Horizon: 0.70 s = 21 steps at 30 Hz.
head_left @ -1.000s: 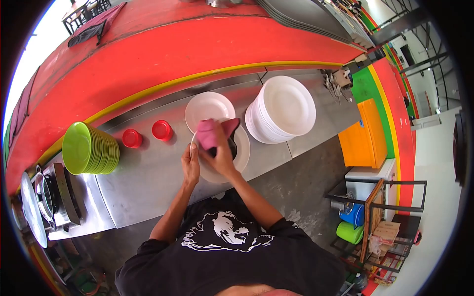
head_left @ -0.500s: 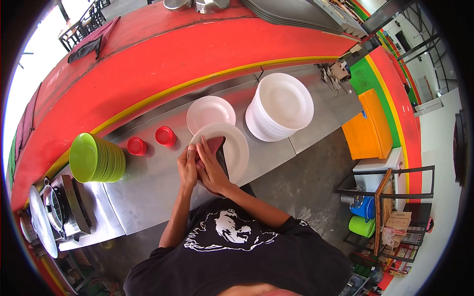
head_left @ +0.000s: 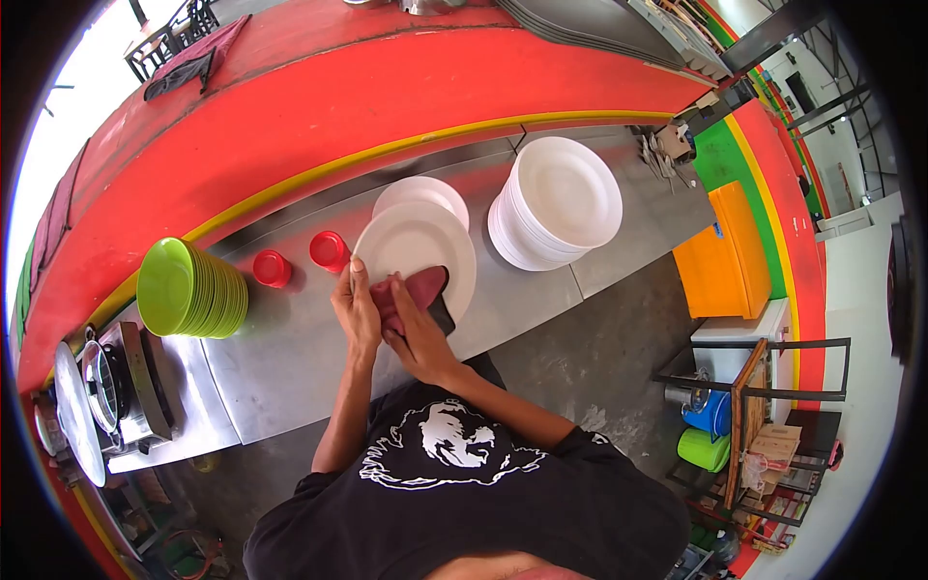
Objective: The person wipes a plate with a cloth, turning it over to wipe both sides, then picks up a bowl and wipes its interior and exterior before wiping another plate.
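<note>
My left hand (head_left: pixel 357 314) grips the left rim of a white plate (head_left: pixel 411 237), thumb on top, the other fingers hidden beneath. On the plate's near side, my right hand (head_left: pixel 421 338) presses a maroon and black cloth (head_left: pixel 425 288) against the surface, its fingers closed over the fabric. The held plate is tilted and partly covers a second white plate (head_left: pixel 430 193) lying on the counter behind it. A tall stack of white plates (head_left: pixel 565 198) stands to the right.
On the steel counter (head_left: pixel 280 377) are two red containers (head_left: pixel 329 250) and a stack of green bowls (head_left: pixel 188 290). A stove with a lidded pan (head_left: pixel 103 387) sits at the far left. A red wall (head_left: pixel 387 92) runs behind; an orange box (head_left: pixel 720 256) stands right.
The held plate has risen and tilted away from me. My hands have parted slightly, the left staying at the rim, and more of the maroon cloth shows.
</note>
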Motion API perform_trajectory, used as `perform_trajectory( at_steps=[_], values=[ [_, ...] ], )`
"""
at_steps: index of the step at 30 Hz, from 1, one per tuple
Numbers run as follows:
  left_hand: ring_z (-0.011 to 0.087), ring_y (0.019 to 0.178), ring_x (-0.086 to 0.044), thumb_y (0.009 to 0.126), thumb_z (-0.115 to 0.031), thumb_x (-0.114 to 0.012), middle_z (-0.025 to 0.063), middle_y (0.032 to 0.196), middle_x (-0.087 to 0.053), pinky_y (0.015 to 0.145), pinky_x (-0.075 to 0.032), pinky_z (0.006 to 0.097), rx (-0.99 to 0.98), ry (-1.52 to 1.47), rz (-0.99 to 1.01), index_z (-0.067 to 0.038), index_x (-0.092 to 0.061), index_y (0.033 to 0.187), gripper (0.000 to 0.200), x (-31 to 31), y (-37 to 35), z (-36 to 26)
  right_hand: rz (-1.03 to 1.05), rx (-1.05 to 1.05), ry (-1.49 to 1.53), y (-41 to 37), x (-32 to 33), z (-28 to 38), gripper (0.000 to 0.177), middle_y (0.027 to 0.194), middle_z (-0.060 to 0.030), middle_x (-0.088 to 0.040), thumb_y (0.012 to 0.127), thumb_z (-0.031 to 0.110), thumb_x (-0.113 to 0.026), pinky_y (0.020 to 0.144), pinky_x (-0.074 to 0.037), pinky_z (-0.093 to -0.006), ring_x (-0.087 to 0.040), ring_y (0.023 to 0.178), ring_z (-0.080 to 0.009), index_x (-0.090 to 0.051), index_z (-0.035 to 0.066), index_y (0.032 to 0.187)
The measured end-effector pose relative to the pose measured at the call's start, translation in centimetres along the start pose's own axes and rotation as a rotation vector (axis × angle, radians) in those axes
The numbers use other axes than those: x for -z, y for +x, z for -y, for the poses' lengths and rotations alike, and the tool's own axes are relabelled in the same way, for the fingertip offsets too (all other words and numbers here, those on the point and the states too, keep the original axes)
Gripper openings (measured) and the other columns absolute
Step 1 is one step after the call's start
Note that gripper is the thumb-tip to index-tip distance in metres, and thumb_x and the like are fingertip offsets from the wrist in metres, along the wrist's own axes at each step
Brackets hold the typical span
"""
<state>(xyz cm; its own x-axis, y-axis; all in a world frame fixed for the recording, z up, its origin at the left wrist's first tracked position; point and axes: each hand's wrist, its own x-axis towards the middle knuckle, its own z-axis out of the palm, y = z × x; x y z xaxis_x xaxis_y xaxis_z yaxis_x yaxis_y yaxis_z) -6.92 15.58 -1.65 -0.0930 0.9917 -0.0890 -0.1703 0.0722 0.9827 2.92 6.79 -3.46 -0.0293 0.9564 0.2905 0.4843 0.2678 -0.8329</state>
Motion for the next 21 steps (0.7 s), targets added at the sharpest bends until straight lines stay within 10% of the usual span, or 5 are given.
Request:
perform_trajectory(
  at_steps=[5, 15, 21],
  values=[
    [0.0049, 0.068, -0.037, 0.106, -0.040, -0.052, -0.0056, 0.074, -0.051, 0.056, -0.031, 0.0255, -0.003, 0.140, 0.088, 0.003, -0.070, 0.107, 0.046, -0.6, -0.7, 0.3, -0.128, 0.042, -0.190, 5.2, 1.7, -1.8, 0.074, 0.162, -0.0290, -0.020, 0.096, 0.017, -0.056, 0.118, -0.025, -0.0522, -0.028, 0.146, -0.0468, -0.019, -0.002, 0.157],
    [0.0054, 0.075, -0.045, 0.106, -0.040, -0.053, -0.0038, 0.079, -0.057, 0.065, -0.039, 0.0233, -0.027, 0.011, -0.076, 0.005, -0.069, 0.106, 0.048, -0.5, -1.2, -0.3, -0.094, -0.142, -0.312, -0.5, 3.2, -3.2, 0.077, 0.161, -0.0262, -0.025, 0.096, 0.020, -0.057, 0.117, -0.023, -0.0563, -0.031, 0.145, -0.0464, -0.017, -0.001, 0.158],
    [0.0047, 0.084, -0.050, 0.107, -0.032, -0.052, -0.0018, 0.088, -0.064, 0.075, -0.043, 0.0227, 0.007, 0.228, 0.238, 0.006, -0.068, 0.114, 0.042, -1.1, -1.9, -0.9, -0.133, 0.145, -0.282, 1.6, 1.8, -3.5, 0.076, 0.161, -0.0263, -0.026, 0.091, 0.017, -0.060, 0.115, -0.024, -0.0585, -0.032, 0.144, -0.0478, -0.023, 0.002, 0.156]
  ],
)
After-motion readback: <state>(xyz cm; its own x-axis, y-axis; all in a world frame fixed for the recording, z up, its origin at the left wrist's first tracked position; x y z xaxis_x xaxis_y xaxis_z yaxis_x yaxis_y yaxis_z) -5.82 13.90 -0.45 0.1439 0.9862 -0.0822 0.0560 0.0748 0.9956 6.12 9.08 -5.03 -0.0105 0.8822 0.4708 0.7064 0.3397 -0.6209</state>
